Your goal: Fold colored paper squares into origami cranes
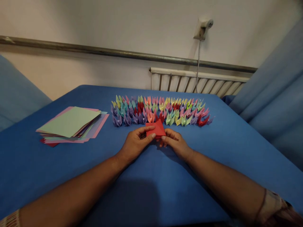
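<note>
A small piece of folded red paper (159,128) is held up between both hands, just above the blue-covered table. My left hand (136,142) pinches its left side, thumb on the near face. At its lower right corner, my right hand (177,142) grips the edge between thumb and fingers; some of those fingers are hidden behind the paper. Right beyond the paper stand rows of small folded paper cranes (142,118) in purple, blue, green, yellow, pink and red.
To the left lies a loose stack of coloured paper sheets (71,122), pale green on top. The table's blue cover (94,189) spreads around my arms. Behind are a wall with a metal rail (113,53), a radiator (184,74) and a plugged-in cord (199,60). Blue curtains (272,78) hang at the sides.
</note>
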Demonstrator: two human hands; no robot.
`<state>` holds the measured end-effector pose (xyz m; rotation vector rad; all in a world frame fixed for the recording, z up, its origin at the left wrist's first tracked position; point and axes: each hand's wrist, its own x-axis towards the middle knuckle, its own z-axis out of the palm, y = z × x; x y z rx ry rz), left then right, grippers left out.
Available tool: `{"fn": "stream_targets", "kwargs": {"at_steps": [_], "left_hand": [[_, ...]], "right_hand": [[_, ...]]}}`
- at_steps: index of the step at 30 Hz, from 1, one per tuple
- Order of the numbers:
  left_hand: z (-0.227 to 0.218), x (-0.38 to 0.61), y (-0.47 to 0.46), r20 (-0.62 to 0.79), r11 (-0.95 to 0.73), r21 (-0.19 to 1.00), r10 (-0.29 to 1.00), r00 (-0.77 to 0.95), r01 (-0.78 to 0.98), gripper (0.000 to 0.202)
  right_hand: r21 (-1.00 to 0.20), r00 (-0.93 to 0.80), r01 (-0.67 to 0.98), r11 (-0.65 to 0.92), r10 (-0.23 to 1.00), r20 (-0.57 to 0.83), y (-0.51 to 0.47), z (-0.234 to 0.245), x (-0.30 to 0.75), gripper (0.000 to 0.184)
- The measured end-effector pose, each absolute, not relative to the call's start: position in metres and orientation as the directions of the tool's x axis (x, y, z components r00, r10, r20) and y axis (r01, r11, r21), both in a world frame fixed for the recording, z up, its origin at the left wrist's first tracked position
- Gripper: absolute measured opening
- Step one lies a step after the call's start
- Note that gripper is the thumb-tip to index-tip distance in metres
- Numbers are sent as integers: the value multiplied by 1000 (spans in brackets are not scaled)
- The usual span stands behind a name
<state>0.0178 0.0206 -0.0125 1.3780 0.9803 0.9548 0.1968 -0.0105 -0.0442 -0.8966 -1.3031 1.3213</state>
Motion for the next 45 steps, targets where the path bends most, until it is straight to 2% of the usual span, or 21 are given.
{"fn": "stream_targets", "kwargs": {"at_steps": [5, 10, 18, 22, 27, 29, 32, 34, 37, 45], "left_hand": [[-8, 18, 21, 53, -93, 988, 954, 295, 126, 34], [-8, 17, 21, 83, -156, 962, 949, 305, 223, 31], [-14, 16, 17, 63, -167, 963, 904, 422, 213, 45], [-13, 16, 11, 148, -332, 900, 843, 517, 282, 43], [-12, 17, 10, 298, -495, 800, 818, 492, 338, 51], [-11, 16, 11, 359, -565, 733, 794, 490, 379, 45], [-9, 15, 14, 419, -635, 657, 756, 504, 406, 24], [-9, 14, 16, 398, -609, 674, 776, 490, 417, 18], [-10, 15, 17, 317, -510, 746, 838, 445, 428, 21], [-12, 17, 18, 219, -321, 889, 924, 313, 327, 19]], "right_hand": [[-982, -204, -150, 113, 969, 142, -10, -45, 196, 21], [-987, -192, -126, 100, 974, 123, -11, -45, 197, 23], [-987, -110, -142, 69, 990, 85, -9, -44, 194, 36], [-982, -42, -173, 80, 995, 88, -7, -46, 191, 37], [-986, -24, -146, 87, 996, 91, -7, -53, 186, 38], [-988, -24, -106, 115, 993, 118, -8, -54, 185, 35], [-989, -26, -30, 147, 989, 148, -11, -53, 184, 29], [-987, -13, 14, 160, 987, 160, -13, -51, 184, 25], [-984, 5, 52, 168, 986, 169, -14, -51, 184, 20], [-987, -47, 31, 157, 987, 155, -16, -57, 183, 15]]}}
